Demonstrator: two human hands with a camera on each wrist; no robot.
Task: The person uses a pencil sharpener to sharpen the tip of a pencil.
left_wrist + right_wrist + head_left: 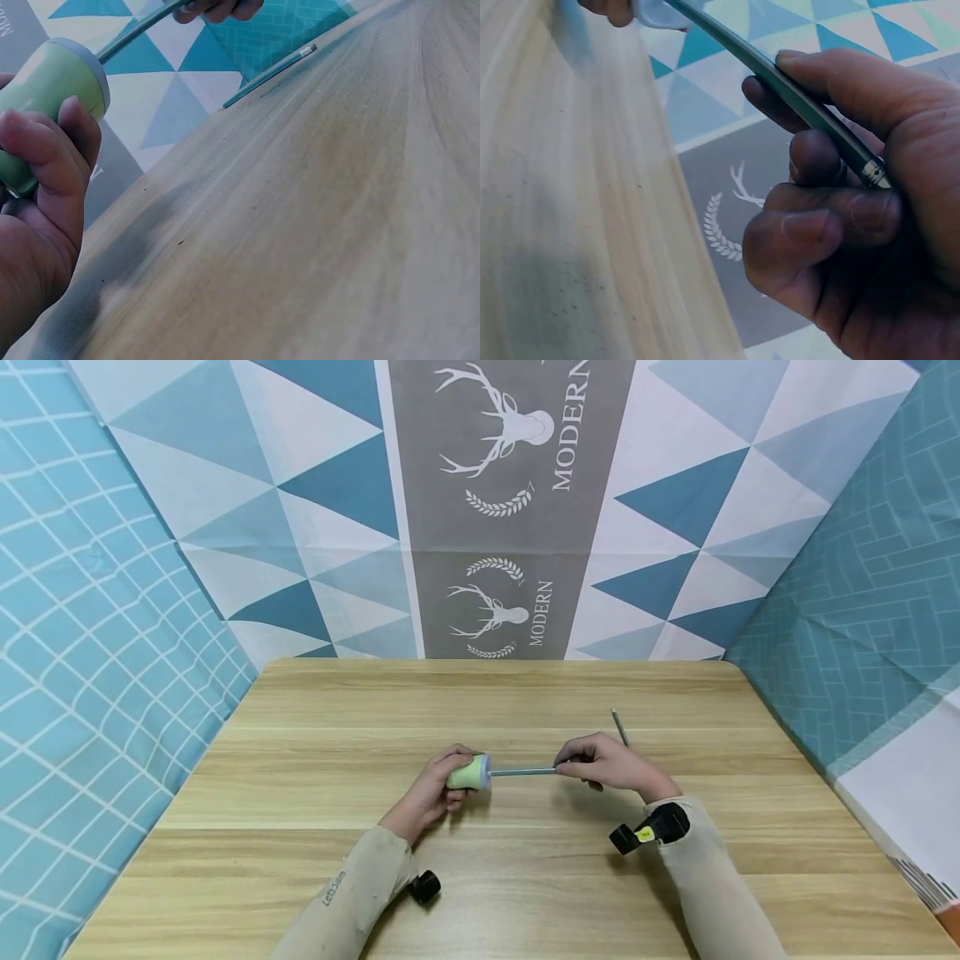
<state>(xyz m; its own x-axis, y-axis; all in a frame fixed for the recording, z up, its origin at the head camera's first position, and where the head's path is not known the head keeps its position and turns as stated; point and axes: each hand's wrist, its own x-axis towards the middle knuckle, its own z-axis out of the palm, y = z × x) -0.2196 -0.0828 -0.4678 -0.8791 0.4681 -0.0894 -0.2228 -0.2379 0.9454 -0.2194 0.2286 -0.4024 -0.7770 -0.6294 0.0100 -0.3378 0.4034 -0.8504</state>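
Pencil (525,772) is meeting a cylinder (467,774) above the desk (517,877), the right grip (603,762) pinching one, the left grip (437,779) encircling the other; probably light, stiff, snappable, the pencil is inviting a hold near its ferrule (874,172).

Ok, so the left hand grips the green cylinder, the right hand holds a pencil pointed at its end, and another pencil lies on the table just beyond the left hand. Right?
One slip: the other pencil lies on the table just beyond the right hand, not the left hand, as the head view shows. The rest stands.
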